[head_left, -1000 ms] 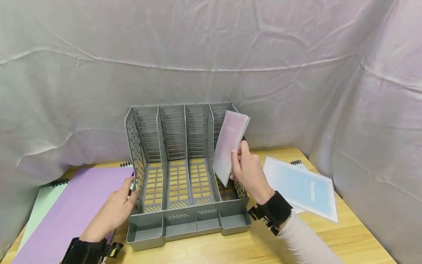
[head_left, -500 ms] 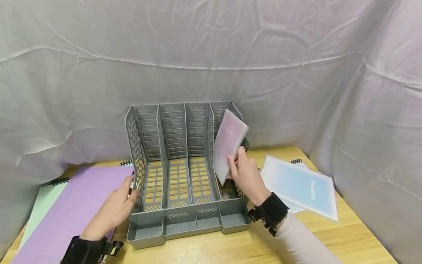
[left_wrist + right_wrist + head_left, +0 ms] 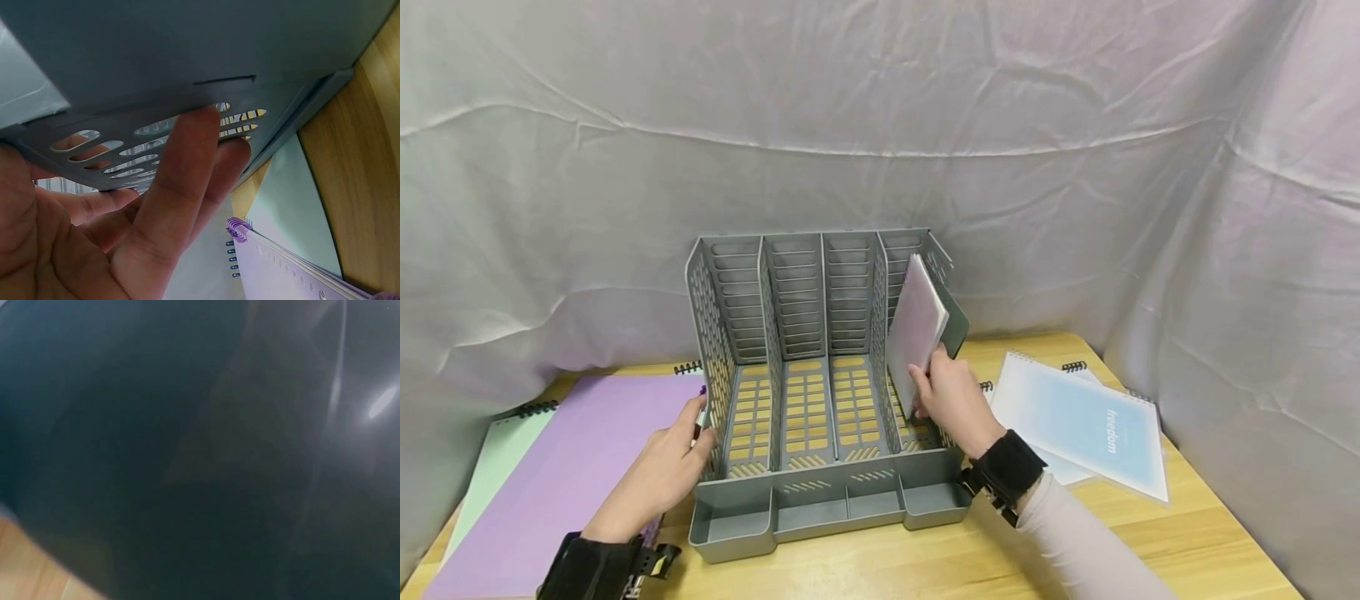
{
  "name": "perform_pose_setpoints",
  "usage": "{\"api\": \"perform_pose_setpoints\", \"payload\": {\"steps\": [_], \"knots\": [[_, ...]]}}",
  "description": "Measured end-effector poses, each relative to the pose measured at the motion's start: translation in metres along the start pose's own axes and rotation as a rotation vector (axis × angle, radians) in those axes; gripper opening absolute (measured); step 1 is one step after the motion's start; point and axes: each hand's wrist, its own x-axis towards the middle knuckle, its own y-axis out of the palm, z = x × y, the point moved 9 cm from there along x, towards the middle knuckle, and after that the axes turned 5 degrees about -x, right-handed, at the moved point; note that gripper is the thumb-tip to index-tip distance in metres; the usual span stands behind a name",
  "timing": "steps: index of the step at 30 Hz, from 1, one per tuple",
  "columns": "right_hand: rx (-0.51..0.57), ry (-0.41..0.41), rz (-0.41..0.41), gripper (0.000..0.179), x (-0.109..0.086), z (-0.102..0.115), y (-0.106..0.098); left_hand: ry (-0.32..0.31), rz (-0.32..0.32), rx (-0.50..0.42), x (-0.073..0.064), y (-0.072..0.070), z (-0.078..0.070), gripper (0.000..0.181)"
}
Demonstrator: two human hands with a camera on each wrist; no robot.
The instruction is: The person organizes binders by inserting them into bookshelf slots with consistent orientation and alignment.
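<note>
A pink-white spiral notebook [image 3: 917,321] stands on edge, tilted, in the rightmost slot of a grey desk file organizer [image 3: 831,492]. My right hand [image 3: 958,404] pinches its lower front edge, thumb on the cover and fingers behind. At the organizer's left side wall, my left hand [image 3: 662,467] grips the front edge. In the left wrist view, fingers [image 3: 181,169] lie along the slotted outer panel [image 3: 156,81], and skin shows through some slots. A dark smooth panel [image 3: 187,456] fills most of the right wrist view, hiding the right hand.
Left of the organizer lie a purple notebook [image 3: 572,467] and a pale green spiral notebook [image 3: 505,467]. Right of it, a blue "freedom" notebook [image 3: 1082,425] overlaps others on the wooden table [image 3: 1195,533]. A grey curtain [image 3: 880,108] hangs behind.
My right hand has moved slightly left and down, and the pink notebook has turned more edge-on inside the rightmost slot. My left hand stays at the organizer's side wall.
</note>
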Motion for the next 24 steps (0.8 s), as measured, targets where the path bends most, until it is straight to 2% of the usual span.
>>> {"api": "perform_pose_setpoints", "payload": {"steps": [8, 17, 24], "knots": [[0.016, 0.008, 0.051, 0.034, 0.002, 0.0, 0.004, -0.002, 0.004, -0.012, 0.0, 0.0, 0.0, 0.059], [0.082, 0.083, 0.111, 0.036, 0.001, -0.007, 0.001, -0.002, 0.004, -0.013, 0.0, 0.001, 0.0, 0.06], [0.092, 0.118, 0.159, 0.057, -0.003, -0.011, -0.006, 0.001, 0.005, -0.021, -0.001, 0.0, 0.0, 0.059]]}}
